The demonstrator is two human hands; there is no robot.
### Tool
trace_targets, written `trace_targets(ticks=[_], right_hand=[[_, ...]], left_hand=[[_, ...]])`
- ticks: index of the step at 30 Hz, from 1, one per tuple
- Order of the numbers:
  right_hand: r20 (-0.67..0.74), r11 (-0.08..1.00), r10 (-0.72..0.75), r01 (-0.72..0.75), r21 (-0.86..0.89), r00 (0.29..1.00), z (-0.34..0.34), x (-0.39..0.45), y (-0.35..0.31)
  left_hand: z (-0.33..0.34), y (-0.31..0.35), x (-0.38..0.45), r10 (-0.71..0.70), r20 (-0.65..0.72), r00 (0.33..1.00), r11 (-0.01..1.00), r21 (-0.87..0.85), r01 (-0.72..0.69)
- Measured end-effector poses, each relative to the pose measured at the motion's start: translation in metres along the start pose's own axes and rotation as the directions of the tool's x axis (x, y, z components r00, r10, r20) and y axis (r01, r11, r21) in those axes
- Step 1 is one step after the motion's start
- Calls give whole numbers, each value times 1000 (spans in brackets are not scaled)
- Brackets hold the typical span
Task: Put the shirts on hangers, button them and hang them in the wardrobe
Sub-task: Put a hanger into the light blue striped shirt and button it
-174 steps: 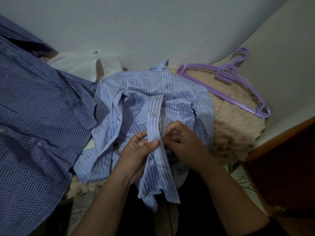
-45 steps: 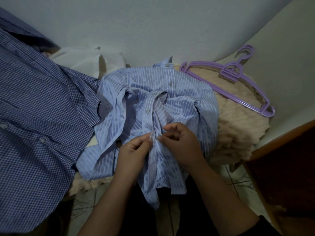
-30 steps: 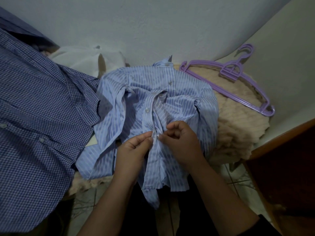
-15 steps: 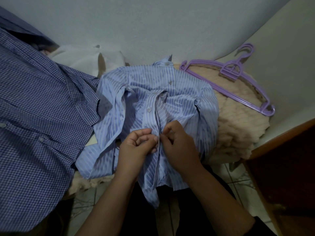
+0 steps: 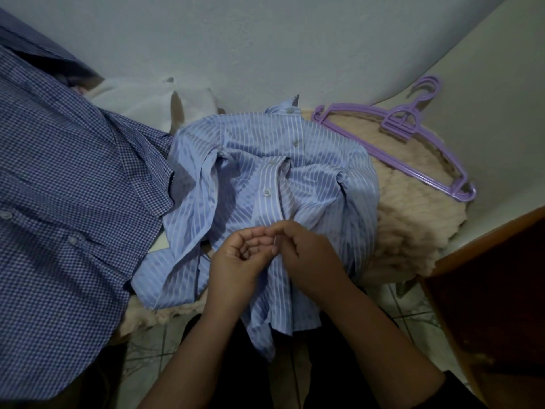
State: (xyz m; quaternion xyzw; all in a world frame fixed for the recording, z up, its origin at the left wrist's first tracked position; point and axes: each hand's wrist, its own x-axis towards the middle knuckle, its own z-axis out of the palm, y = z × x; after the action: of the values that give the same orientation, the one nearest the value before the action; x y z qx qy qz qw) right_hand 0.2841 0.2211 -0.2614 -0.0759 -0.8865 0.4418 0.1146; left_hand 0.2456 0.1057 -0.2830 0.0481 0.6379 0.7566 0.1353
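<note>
A light blue striped shirt (image 5: 321, 172) lies face up on a beige fluffy blanket, collar toward the wall. Its front placket runs down the middle, with two closed buttons showing above my hands. My left hand (image 5: 236, 261) and my right hand (image 5: 306, 252) meet at the placket low on the shirt, fingers curled and pinching the two fabric edges together. The button between my fingertips is hidden. Purple plastic hangers (image 5: 413, 137) lie stacked on the blanket to the right of the shirt.
A dark blue checked shirt (image 5: 65, 202) spreads over the left side. White cloth (image 5: 141, 98) is bunched against the wall behind it. The beige blanket (image 5: 407, 219) ends at a wooden edge (image 5: 486, 231) on the right. Tiled floor shows below.
Both hands have stayed on the placket, working the same spot. My left fingers have curled over more and my right fingertips now press closer against them. The shirt has barely shifted.
</note>
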Motion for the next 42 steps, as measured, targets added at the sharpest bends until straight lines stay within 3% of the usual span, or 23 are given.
trace_targets(ticks=[9, 19, 23, 32, 42], right_hand=[[101, 952, 176, -195, 234, 979, -5, 5, 9], [162, 953, 191, -222, 205, 968, -7, 4, 15], [90, 949, 214, -229, 216, 973, 3, 0, 19], [137, 968, 135, -160, 195, 981, -3, -17, 5], [270, 895, 76, -185, 406, 960, -12, -40, 0]], left_hand=[[-2, -4, 3, -14, 35, 999, 999, -29, 15], [-2, -13, 2, -56, 52, 997, 998, -16, 57], [-2, -18, -4, -6, 12, 1000, 998, 67, 5], [-10, -8, -21, -80, 32, 996, 986, 147, 74], [-17, 7, -39, -122, 122, 985, 989, 103, 110]])
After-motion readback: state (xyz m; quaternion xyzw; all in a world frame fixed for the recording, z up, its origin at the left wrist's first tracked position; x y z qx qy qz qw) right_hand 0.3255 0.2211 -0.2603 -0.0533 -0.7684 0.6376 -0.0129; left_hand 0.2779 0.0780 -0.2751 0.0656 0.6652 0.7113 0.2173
